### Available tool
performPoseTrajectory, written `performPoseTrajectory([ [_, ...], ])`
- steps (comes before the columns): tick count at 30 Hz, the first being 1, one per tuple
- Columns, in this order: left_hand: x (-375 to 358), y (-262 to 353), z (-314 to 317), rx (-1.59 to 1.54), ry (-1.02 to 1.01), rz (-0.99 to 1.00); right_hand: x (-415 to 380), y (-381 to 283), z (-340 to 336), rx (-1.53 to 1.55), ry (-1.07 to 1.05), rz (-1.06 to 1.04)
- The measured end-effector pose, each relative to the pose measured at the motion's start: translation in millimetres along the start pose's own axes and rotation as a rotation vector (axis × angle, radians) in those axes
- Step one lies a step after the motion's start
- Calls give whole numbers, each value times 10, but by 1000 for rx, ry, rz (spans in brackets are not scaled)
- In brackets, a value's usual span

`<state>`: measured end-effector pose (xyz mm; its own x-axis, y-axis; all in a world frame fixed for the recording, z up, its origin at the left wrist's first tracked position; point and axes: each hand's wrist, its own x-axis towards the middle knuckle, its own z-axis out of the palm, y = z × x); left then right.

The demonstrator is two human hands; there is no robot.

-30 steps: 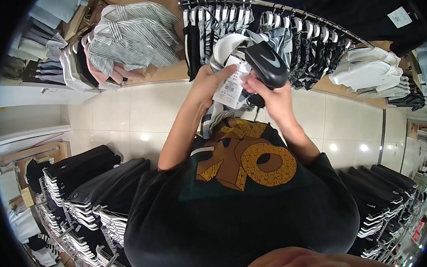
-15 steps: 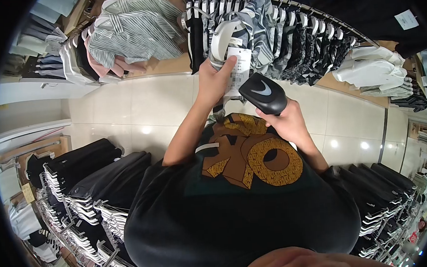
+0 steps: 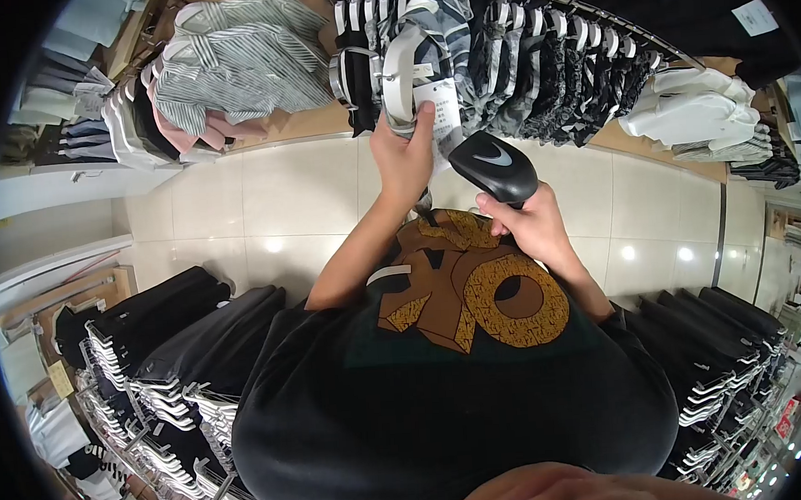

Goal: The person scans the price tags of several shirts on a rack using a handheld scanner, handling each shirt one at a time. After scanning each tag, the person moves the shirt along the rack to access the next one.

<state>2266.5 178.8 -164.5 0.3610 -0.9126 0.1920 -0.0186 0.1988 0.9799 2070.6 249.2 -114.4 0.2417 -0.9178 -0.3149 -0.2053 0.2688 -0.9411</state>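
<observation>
Pinching a likely light, limp garment and tag at the firmer band, left hand holds; right hand grips scanner low.

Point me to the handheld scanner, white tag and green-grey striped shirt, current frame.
handheld scanner (image 3: 494,165): head view, top of its black head
white tag (image 3: 445,123): head view, middle of its printed face
striped shirt (image 3: 238,67): head view, middle of its body

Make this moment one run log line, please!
left hand: holds garment, thumb on white tag | right hand: holds black scanner near tag | ahead: hanging clothes
</observation>
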Motion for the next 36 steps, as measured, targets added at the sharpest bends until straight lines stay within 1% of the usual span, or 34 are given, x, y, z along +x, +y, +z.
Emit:
performPoseTrajectory([
  [2,-1,10,13,-5,43,28,-13,-3,6,12,-14,33],
  [6,-13,-9,-17,5,38,16,-59,-36,5,39,-26,30],
  [8,-25,7,-37,-6,2,-25,-70,-47,7,57,-31,10],
  [15,-37,41,-28,-37,15,-36,-76,-68,8,34,-36,24],
  [17,-32,35,-24,1,56,18,-76,-54,16,17,-37,12],
  [20,-22,-23,-39,42,67,40,-77,-23,26,22,-37,36],
  [23,-15,39,-18,21,91,72,-80,-35,42,41,-42,27],
  [26,-10,-16,-37,8,80,48,-80,-69,52,30,-33,35],
  [30,22,-22,-84,19,81,65,-40,-12,36,60,-11,24],
  [32,70,-17,-184,130,-4,61,12,-2,-64,37,112,-74],
  [33,107,9,-264,129,-6,62,54,31,-171,24,202,-69],
  [34,150,67,-361,253,-168,55,98,16,-256,5,341,-144],
  [35,200,134,-461,376,-330,48,115,-62,-382,-13,432,-143],
  [36,249,221,-554,375,-334,51,153,-87,-472,32,546,-224],
])
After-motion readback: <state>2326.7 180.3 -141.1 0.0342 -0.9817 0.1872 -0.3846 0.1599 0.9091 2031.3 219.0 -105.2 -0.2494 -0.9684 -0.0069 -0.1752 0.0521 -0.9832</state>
